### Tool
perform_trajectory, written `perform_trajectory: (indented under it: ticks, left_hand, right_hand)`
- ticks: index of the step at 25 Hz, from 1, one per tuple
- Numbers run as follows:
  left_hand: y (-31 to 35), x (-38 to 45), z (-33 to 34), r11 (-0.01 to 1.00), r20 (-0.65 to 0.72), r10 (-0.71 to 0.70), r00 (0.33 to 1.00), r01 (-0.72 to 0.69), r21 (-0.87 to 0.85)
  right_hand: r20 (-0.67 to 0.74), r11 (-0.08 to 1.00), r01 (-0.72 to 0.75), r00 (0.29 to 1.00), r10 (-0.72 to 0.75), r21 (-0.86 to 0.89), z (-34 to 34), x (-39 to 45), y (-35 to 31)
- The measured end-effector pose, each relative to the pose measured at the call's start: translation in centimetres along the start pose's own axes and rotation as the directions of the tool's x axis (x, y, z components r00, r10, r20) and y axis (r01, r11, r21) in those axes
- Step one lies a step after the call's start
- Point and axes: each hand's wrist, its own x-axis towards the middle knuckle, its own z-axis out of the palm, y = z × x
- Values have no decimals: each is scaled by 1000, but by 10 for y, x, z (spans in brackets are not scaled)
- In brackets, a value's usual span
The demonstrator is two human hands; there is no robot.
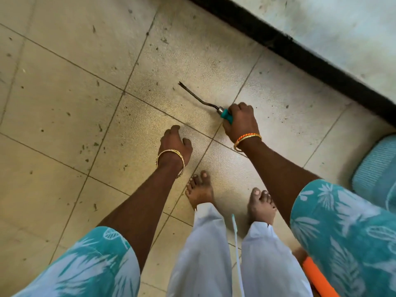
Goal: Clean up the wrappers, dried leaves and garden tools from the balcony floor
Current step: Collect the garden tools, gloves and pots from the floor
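The person is bent over the pale speckled tile floor (pixel 64 103), both arms reaching down past bare feet and light trousers. The right hand (pixel 241 121) is wrapped around the teal plastic handle of a slim dark metal hand weeder with a forked tip (pixel 199 97); the fingers are curled tight over the grip, and the shaft runs out to the left and far side, its fork low over the tile near the middle of the scene. Whether the tip rests on the floor or has just cleared it I cannot tell. The left hand (pixel 174 142) hangs low beside it, nearer and to the left, fingers loosely curled and holding nothing. Small dark flecks of dried leaf litter (pixel 95 144) lie scattered across the tiles, mostly to the left, and I see no wrappers from here. A black skirting strip (pixel 300 52) runs along the wall at the far right, and a ribbed light blue basket (pixel 377 168) sits at the right edge. This looks like the tool-gathering step: the weeder is in hand and next needs to be carried off the floor to wherever tools are kept, point kept away from the feet. The fine crumbs will probably want sweeping rather than picking.
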Motion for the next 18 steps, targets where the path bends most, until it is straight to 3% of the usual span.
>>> perform_trajectory:
  ticks: [5, 11, 14, 18]
  left_hand:
    - [59, -60, -26, 988, 41, 142, 989, -144, 52]
    - [152, -136, -9, 935, 123, 311, 943, -326, 141]
    - [208, -184, 40, 930, 152, 368, 917, -365, -52]
    - [286, -228, 122, 898, 239, 288, 927, -176, -402]
  right_hand:
    - [-30, 925, -227, 969, 247, 306, -50, -80, 15]
    - [-81, 715, -421, 830, 552, 558, -112, -165, 68]
    - [-88, 665, -450, 786, 612, 596, -140, -201, 122]
    - [-69, 651, -480, 772, 632, 589, -161, -249, 200]
